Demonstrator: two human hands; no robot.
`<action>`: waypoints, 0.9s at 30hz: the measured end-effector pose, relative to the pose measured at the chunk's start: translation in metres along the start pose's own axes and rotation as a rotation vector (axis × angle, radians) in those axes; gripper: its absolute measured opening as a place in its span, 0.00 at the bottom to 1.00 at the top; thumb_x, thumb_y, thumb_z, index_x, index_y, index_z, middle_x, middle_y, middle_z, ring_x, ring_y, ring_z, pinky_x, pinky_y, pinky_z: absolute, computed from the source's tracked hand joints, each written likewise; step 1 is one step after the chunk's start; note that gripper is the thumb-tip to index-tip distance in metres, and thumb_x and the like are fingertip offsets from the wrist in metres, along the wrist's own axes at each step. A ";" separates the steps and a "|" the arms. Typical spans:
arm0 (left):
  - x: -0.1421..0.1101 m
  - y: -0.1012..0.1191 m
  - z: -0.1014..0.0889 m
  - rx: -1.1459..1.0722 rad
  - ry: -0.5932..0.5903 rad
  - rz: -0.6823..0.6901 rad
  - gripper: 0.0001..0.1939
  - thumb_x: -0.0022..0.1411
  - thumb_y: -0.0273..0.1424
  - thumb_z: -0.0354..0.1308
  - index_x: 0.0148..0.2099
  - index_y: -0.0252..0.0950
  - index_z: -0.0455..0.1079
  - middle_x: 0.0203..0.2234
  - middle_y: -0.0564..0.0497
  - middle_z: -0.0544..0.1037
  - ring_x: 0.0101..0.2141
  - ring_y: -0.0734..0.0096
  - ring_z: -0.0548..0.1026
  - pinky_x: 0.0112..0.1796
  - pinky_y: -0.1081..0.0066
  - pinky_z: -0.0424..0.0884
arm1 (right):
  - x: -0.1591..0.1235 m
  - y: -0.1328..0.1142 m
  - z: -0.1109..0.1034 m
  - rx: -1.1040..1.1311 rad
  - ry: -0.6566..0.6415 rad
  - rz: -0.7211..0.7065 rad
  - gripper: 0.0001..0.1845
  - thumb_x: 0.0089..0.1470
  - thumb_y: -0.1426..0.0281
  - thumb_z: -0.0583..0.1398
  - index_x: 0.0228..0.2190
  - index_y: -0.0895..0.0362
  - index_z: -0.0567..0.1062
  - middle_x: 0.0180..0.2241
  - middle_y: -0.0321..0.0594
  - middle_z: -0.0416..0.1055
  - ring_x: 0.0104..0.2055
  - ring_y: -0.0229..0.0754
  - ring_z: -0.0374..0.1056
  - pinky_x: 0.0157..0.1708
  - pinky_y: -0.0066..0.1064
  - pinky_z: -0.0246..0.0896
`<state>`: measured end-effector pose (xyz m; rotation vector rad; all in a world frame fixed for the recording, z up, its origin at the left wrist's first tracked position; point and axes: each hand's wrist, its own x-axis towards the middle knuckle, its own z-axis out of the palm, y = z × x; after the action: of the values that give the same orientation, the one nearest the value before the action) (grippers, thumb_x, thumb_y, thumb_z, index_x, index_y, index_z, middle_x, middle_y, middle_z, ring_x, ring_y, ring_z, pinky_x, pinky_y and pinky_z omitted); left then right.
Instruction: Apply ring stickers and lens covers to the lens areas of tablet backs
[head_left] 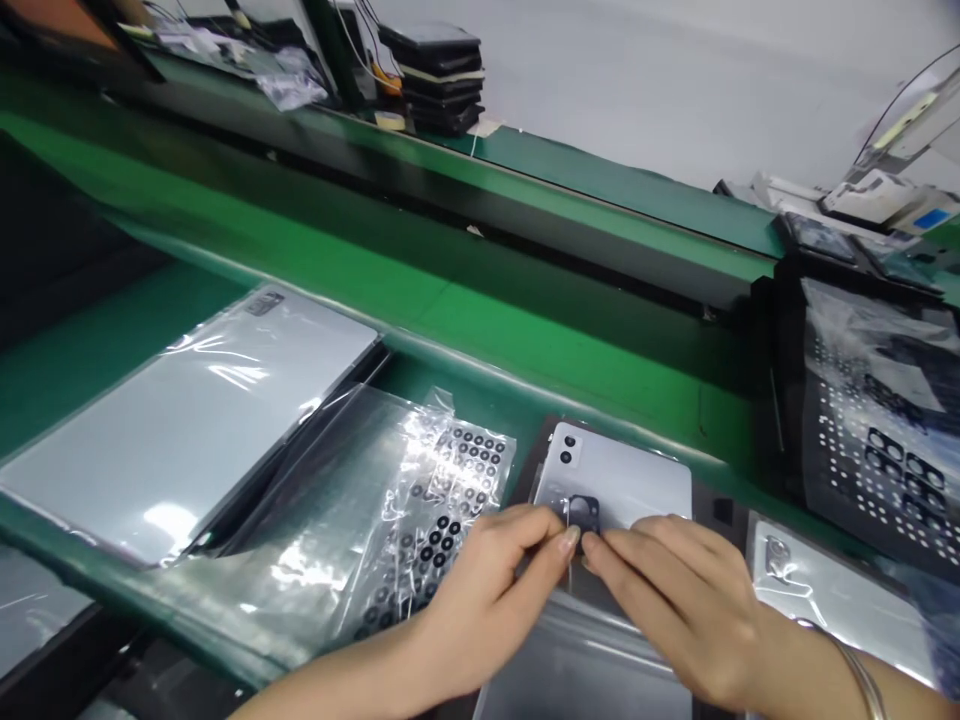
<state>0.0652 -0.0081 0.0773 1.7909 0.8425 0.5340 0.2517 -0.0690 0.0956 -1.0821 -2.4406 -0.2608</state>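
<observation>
My left hand [502,580] pinches a small black camera-frame piece [583,510] between thumb and forefinger. My right hand [679,590] is closed at the lower right edge of the same piece, its fingertips almost meeting the left thumb. Beneath the fingers lies a silver tablet [637,468], back side up, with two dark lenses at its upper left corner. My hands hide its lower part. Left of my left hand is a clear plastic sheet with rows of black rings [442,540].
A large film-wrapped silver panel [187,420] lies at left. Another wrapped tablet [847,600] is at right, below a sheet of black camera frames [904,465]. Beyond the bench runs a green belt [450,300]. A stack of black devices [442,80] stands on the far shelf.
</observation>
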 end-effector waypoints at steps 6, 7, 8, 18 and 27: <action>0.025 -0.026 -0.016 0.583 0.169 0.373 0.12 0.67 0.27 0.45 0.43 0.30 0.70 0.33 0.45 0.77 0.34 0.64 0.75 0.36 0.62 0.74 | 0.008 0.021 0.030 -0.064 0.097 0.088 0.11 0.54 0.82 0.58 0.40 0.72 0.75 0.33 0.53 0.75 0.33 0.46 0.69 0.30 0.37 0.67; 0.029 -0.032 -0.017 0.609 0.191 0.413 0.12 0.66 0.26 0.46 0.45 0.28 0.69 0.36 0.43 0.78 0.36 0.63 0.75 0.38 0.61 0.74 | 0.008 0.023 0.036 -0.078 0.101 0.109 0.11 0.53 0.82 0.59 0.40 0.71 0.75 0.33 0.52 0.75 0.33 0.46 0.69 0.31 0.37 0.68; 0.032 -0.038 -0.017 0.621 0.211 0.455 0.12 0.66 0.25 0.46 0.46 0.28 0.69 0.39 0.42 0.78 0.39 0.62 0.75 0.40 0.61 0.75 | 0.008 0.024 0.041 -0.089 0.100 0.126 0.11 0.53 0.81 0.59 0.40 0.70 0.75 0.33 0.52 0.75 0.32 0.45 0.69 0.31 0.36 0.68; 0.034 -0.077 -0.009 0.613 0.207 0.615 0.16 0.61 0.20 0.51 0.51 0.24 0.67 0.48 0.36 0.75 0.51 0.58 0.72 0.48 0.59 0.74 | 0.004 0.031 0.062 -0.129 0.012 0.141 0.09 0.55 0.80 0.57 0.39 0.68 0.75 0.34 0.50 0.76 0.31 0.45 0.70 0.30 0.37 0.69; 0.038 -0.082 -0.008 0.588 0.186 0.606 0.17 0.60 0.18 0.51 0.52 0.24 0.66 0.48 0.35 0.75 0.51 0.58 0.71 0.46 0.59 0.75 | 0.007 0.033 0.059 -0.074 -0.025 0.181 0.09 0.55 0.80 0.57 0.37 0.68 0.76 0.33 0.52 0.76 0.32 0.46 0.70 0.29 0.37 0.68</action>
<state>0.0603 0.0428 0.0021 2.5948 0.5998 0.9189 0.2523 -0.0219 0.0466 -1.3369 -2.3513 -0.2819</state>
